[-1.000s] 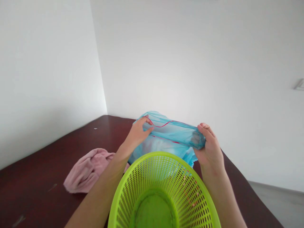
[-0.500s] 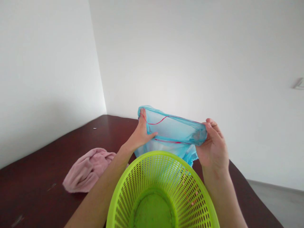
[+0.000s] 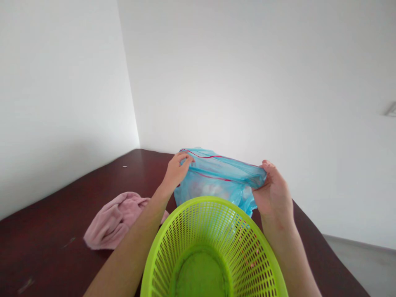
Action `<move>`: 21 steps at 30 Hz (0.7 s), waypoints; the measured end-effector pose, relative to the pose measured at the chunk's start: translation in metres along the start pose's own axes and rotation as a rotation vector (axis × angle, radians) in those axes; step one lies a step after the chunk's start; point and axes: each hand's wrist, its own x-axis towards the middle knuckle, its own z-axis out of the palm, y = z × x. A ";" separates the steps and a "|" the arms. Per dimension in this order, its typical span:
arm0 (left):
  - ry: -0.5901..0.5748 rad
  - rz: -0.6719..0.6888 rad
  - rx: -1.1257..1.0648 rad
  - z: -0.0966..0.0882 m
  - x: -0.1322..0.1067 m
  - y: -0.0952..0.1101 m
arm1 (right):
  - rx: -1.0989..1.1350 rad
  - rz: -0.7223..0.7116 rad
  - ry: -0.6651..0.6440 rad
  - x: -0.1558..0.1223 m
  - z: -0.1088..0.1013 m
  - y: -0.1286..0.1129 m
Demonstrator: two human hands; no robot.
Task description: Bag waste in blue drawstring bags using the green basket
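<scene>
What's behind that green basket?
A sheer blue cloth, stretched between the left hand and right hand above the table. The basket rim covers the cloth's lower edge, so whether it touches the table cannot be seen.

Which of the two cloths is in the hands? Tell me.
The blue cloth with red edging: the left hand and right hand each hold one end, beyond the green basket. The pink cloth lies crumpled on the table, untouched.

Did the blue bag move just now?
Yes. The blue bag dropped a little: its top, held by the left hand, stood above the far edge of the table, now level with it.
</scene>
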 end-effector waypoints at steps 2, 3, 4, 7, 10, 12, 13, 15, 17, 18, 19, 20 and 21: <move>-0.024 0.031 0.043 0.002 -0.002 0.001 | -0.003 -0.005 -0.006 0.000 -0.001 0.000; -0.033 0.036 0.059 0.003 -0.003 0.000 | -0.008 -0.008 -0.009 0.000 -0.002 -0.001; -0.040 0.037 0.074 0.004 -0.003 -0.001 | -0.016 -0.010 -0.016 0.001 -0.003 -0.002; -0.035 0.024 0.107 0.005 -0.004 -0.005 | -0.057 -0.010 -0.049 0.005 -0.008 -0.004; -0.014 -0.003 0.108 0.006 -0.003 -0.008 | -0.077 -0.024 -0.059 0.007 -0.012 -0.005; 0.000 -0.022 0.117 0.006 -0.002 -0.008 | -0.074 -0.033 -0.057 0.008 -0.013 -0.004; 0.004 -0.032 0.130 0.006 -0.002 -0.007 | -0.074 -0.033 -0.061 0.007 -0.014 -0.004; 0.006 -0.061 0.163 0.004 -0.002 -0.005 | -0.078 -0.023 -0.071 0.007 -0.014 -0.004; 0.023 -0.097 0.175 0.003 -0.003 -0.002 | -0.082 -0.014 -0.073 0.005 -0.013 -0.004; 0.035 -0.106 0.179 0.002 -0.004 0.000 | -0.083 -0.011 -0.071 0.004 -0.012 -0.004; 0.045 -0.104 0.182 0.001 -0.004 0.001 | -0.083 -0.009 -0.068 0.003 -0.010 -0.004; 0.042 -0.093 0.177 0.001 -0.005 0.002 | -0.083 -0.008 -0.068 0.001 -0.008 -0.003; 0.022 -0.076 0.164 0.002 -0.005 0.002 | -0.084 -0.006 -0.071 -0.001 -0.006 -0.003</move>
